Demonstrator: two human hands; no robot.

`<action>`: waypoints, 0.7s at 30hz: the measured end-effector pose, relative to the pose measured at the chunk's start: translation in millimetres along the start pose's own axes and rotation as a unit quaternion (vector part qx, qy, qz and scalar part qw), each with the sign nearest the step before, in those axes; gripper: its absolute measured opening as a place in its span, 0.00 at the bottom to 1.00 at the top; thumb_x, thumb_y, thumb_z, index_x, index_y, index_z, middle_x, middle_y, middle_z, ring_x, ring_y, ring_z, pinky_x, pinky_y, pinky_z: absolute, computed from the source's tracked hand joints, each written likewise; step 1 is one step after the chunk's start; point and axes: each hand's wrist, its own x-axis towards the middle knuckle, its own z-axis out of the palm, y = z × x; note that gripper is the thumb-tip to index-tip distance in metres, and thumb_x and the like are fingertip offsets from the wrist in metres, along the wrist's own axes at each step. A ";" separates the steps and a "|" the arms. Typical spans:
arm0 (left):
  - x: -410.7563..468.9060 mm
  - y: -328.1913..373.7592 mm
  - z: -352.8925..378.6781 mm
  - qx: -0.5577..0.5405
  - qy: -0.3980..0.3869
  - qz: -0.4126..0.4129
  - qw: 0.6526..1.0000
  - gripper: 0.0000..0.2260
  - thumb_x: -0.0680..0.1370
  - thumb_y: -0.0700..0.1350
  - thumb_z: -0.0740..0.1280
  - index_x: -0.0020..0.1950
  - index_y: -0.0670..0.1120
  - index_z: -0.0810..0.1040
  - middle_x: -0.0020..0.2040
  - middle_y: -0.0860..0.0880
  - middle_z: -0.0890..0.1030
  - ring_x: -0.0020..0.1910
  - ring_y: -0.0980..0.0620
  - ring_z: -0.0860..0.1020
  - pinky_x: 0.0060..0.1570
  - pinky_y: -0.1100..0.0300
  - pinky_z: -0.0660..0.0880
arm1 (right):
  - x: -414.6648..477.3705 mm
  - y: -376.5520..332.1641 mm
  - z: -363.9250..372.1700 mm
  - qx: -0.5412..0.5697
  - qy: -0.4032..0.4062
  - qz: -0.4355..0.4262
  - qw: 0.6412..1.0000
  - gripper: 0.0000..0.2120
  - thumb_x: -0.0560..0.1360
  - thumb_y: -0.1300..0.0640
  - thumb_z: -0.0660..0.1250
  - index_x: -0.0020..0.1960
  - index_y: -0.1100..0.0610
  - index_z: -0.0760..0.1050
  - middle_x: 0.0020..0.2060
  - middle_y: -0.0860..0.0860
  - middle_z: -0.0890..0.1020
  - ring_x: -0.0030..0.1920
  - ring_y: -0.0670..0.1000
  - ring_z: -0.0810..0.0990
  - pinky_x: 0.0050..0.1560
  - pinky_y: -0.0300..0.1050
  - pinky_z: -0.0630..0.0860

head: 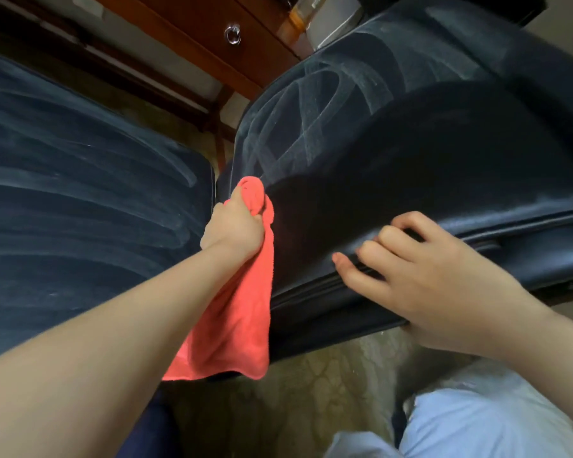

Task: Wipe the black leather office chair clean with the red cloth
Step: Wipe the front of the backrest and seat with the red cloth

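Wiping looked about half done: the left grip (pixel 234 226), closed around the bunched red cloth (pixel 235 312), pressed it at the left edge of the black leather office chair (pixel 411 180), the right grip (pixel 444 276) clutched its front edge, and dusty streaks covered its far part.

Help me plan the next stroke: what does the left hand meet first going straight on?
Probably the black leather office chair, its streaked patch beyond the red cloth the left hand grips.

The left forearm (pixel 96 342) and right forearm (pixel 526 332) were bare; a pale blue garment (pixel 477 421) showed at lower right.
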 end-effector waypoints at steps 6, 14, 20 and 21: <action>-29.1 -38.1 1.6 -0.019 -0.031 -0.025 0.999 0.24 0.79 0.58 0.56 0.71 0.48 0.63 0.62 0.40 0.76 0.60 0.36 0.73 0.60 0.47 0.70 | -0.6 -1.3 5.2 -0.009 -0.007 0.010 1.000 0.31 0.61 0.60 0.67 0.64 0.63 0.68 0.47 0.59 0.71 0.45 0.60 0.66 0.50 0.58 0.66; -69.4 -21.4 -22.6 -0.032 -0.017 0.096 0.995 0.11 0.75 0.51 0.67 0.53 0.47 0.74 0.49 0.45 0.80 0.51 0.42 0.77 0.50 0.54 0.70 | -2.2 2.3 10.6 -0.008 0.014 0.001 1.000 0.30 0.61 0.61 0.63 0.64 0.63 0.69 0.47 0.57 0.65 0.45 0.59 0.66 0.50 0.57 0.65; -72.1 65.5 -40.0 -0.168 0.027 0.232 0.958 0.09 0.71 0.48 0.71 0.39 0.44 0.75 0.33 0.50 0.77 0.33 0.57 0.72 0.41 0.60 0.69 | -3.0 9.4 17.7 -0.013 0.015 0.003 1.000 0.30 0.59 0.60 0.65 0.61 0.62 0.69 0.47 0.57 0.65 0.45 0.58 0.67 0.49 0.56 0.67; -65.4 81.4 -39.9 -0.175 0.042 0.248 0.952 0.09 0.72 0.48 0.71 0.41 0.44 0.75 0.35 0.51 0.77 0.36 0.55 0.74 0.43 0.58 0.70 | -3.0 10.1 19.5 -0.011 0.017 0.004 1.000 0.28 0.59 0.60 0.66 0.59 0.61 0.69 0.46 0.57 0.66 0.44 0.58 0.67 0.49 0.55 0.68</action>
